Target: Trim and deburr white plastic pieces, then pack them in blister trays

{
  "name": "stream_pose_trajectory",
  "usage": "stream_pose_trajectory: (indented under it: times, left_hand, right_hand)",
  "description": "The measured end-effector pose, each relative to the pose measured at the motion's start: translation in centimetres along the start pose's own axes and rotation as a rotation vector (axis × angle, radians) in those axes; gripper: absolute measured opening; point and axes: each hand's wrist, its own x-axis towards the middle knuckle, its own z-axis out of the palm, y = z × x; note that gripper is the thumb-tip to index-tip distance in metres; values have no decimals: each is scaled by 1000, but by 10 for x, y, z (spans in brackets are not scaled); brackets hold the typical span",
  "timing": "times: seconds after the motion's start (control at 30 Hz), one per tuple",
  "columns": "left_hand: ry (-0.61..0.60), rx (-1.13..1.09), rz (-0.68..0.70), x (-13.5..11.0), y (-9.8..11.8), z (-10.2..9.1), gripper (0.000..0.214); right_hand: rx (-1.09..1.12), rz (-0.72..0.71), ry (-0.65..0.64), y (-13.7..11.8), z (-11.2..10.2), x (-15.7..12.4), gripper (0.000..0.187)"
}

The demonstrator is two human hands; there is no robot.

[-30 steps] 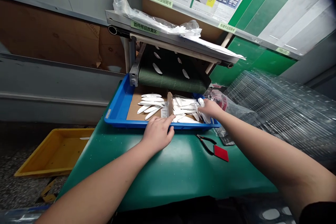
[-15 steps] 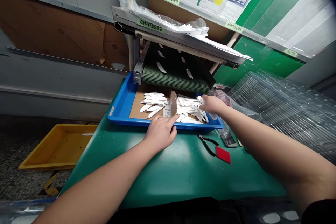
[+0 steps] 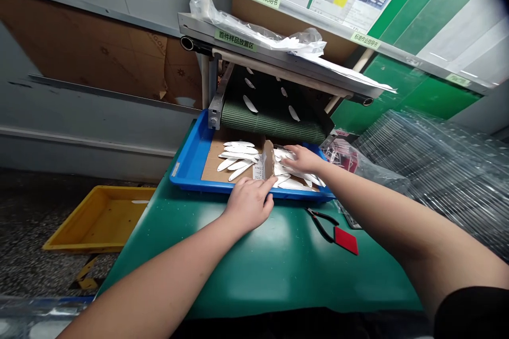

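Observation:
A blue tray (image 3: 190, 161) lined with cardboard sits at the end of a green conveyor belt (image 3: 270, 121). A cardboard divider (image 3: 268, 161) splits it in two, with several white oval pieces (image 3: 235, 159) on each side. My left hand (image 3: 249, 202) rests on the tray's front rim by the divider, fingers curled loosely and holding nothing that I can see. My right hand (image 3: 300, 159) lies flat, fingers stretched out, on the pile of white pieces in the right half.
Pliers with a red handle (image 3: 333, 228) lie on the green table (image 3: 254, 259). Stacked clear plastic trays (image 3: 437, 169) fill the right side. A yellow bin (image 3: 99, 220) sits low on the left. A shelf with plastic bags (image 3: 274, 42) hangs over the belt.
My right hand has moved left across the right-hand pile, from its far edge toward the divider. My left hand has stayed on the tray's rim. The view has shifted slightly.

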Motion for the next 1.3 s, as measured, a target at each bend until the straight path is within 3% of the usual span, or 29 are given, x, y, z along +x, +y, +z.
stream_pose_trajectory:
  times: [0.13, 0.2, 0.37, 0.47, 0.67, 0.9, 1.1, 1.3]
  left_hand:
    - [19, 3, 1, -1, -1, 1, 47]
    - [26, 2, 0, -1, -1, 1, 46]
    - [23, -1, 3, 0, 0, 1, 47]
    - [6, -14, -7, 0, 1, -1, 47]
    - [-7, -31, -14, 0, 2, -4, 46]
    - [-3, -2, -18, -1, 1, 1, 46]
    - [-8, 19, -18, -2, 2, -1, 48]
    - [26, 5, -71, -1, 5, -5, 45]
  right_hand:
    - [28, 32, -89, 20, 1, 1, 110]
    - [25, 41, -125, 26, 2, 4, 116]
    - [-65, 57, -126, 30, -1, 16, 57]
    - [-136, 84, -165, 26, -6, 20, 39]
    - [-212, 162, -207, 16, -25, 16, 34]
    - [-191, 212, -152, 8, -71, -15, 33]
    - [49, 284, -135, 15, -97, -45, 24]
    - [498, 372, -247, 29, -98, -80, 19]
